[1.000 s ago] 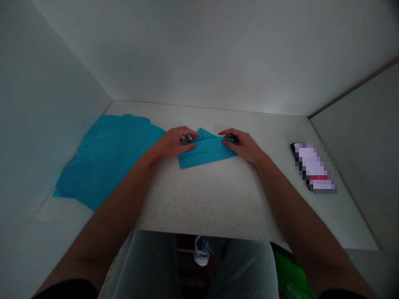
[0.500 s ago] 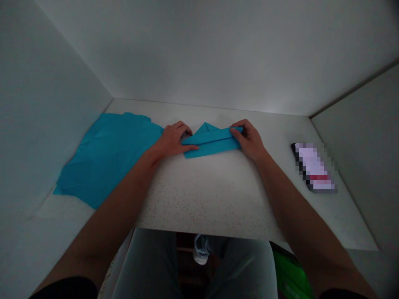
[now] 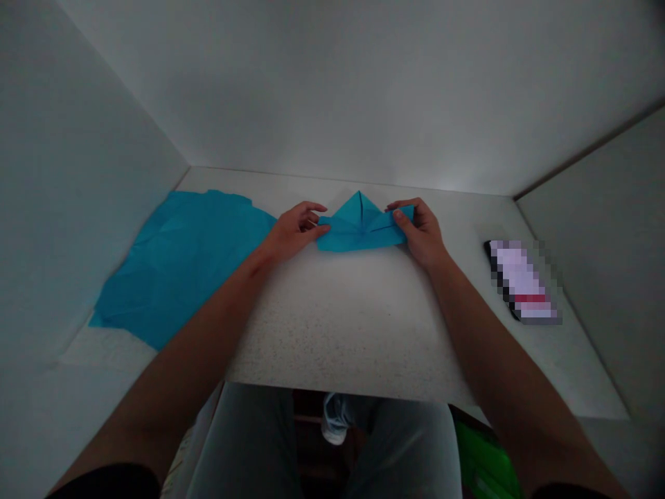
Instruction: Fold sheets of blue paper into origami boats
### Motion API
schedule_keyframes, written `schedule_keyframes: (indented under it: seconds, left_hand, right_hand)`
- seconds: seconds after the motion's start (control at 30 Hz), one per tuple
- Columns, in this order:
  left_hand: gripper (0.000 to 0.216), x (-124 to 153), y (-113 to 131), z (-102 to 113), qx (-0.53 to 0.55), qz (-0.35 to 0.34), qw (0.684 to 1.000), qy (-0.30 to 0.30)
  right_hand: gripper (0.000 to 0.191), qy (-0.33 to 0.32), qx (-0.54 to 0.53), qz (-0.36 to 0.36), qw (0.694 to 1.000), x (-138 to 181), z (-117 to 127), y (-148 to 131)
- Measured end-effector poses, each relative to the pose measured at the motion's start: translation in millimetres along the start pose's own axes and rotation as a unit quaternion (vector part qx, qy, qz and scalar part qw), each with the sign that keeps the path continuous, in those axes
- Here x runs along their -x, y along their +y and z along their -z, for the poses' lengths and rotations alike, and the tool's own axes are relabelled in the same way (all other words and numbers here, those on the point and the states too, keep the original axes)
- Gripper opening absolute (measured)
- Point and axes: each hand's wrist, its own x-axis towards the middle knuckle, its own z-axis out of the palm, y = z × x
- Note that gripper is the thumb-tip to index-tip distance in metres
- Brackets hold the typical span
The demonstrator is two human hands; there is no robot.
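Observation:
A folded piece of blue paper [image 3: 347, 239] is held up near the back of the white table, with a pointed peak rising from its middle and a dark slit down that peak. My left hand [image 3: 297, 227] has its thumb over the paper's left end, with the index finger stretched out above and the other fingers curled behind. At the opposite end, my right hand [image 3: 423, 232] pinches the paper, thumb in front and fingers behind. A crease line runs across the right half. The paper's back side is hidden.
A large crumpled blue sheet [image 3: 181, 256] lies at the left, partly under my left forearm. At the right lies a phone [image 3: 522, 281] with a blurred-out screen. Walls enclose the white table [image 3: 337, 326] at the back and sides. Below the front edge something green [image 3: 485, 454] shows.
The folded paper has shifted slightly right and away from me. Its peak shows more fully, and the band across its front has tilted or opened at the left. Both hands moved with it.

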Motion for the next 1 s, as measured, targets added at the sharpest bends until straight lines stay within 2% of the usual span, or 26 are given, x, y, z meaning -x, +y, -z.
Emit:
schedule_keyframes:
  seconds: [0.1,0.27,0.4,0.6,0.83,0.9,1.0]
  left_hand:
    - [0.05,-1.8,-3.0,-3.6,0.015,-0.01,1.0,0.023]
    - [0.037,-5.9,-8.5,-3.3,0.025,-0.015,0.998,0.059]
    - [0.041,-8.0,-11.3,-4.6,0.07,-0.002,0.996,0.059]
    - [0.049,-10.9,-12.2,-9.5,0.128,0.0,0.99,0.064]
    - [0.044,-9.4,-11.8,-6.0,0.114,-0.01,0.985,0.129]
    - [0.039,-9.4,-10.0,-4.1,0.115,-0.021,0.983,0.145]
    - [0.019,-11.6,-7.7,-1.5,0.119,-0.012,0.979,0.164]
  right_hand:
    - [0.051,0.024,-0.016,-0.004,1.0,-1.1,-1.6,0.8]
    - [0.06,0.067,-0.039,-0.015,0.997,-4.5,-2.4,3.0]
    - [0.061,0.053,-0.027,-0.039,0.997,-3.8,-1.6,-0.1]
    - [0.06,0.031,-0.065,-0.06,0.996,-0.7,-3.8,-8.8]
    - [0.05,0.033,-0.04,-0.059,0.997,-0.3,-3.6,-9.7]
    - [0.049,0.038,-0.022,-0.056,0.997,-2.2,-3.7,-6.7]
    - [0.047,0.052,-0.021,-0.062,0.997,-4.5,-3.0,-2.6]
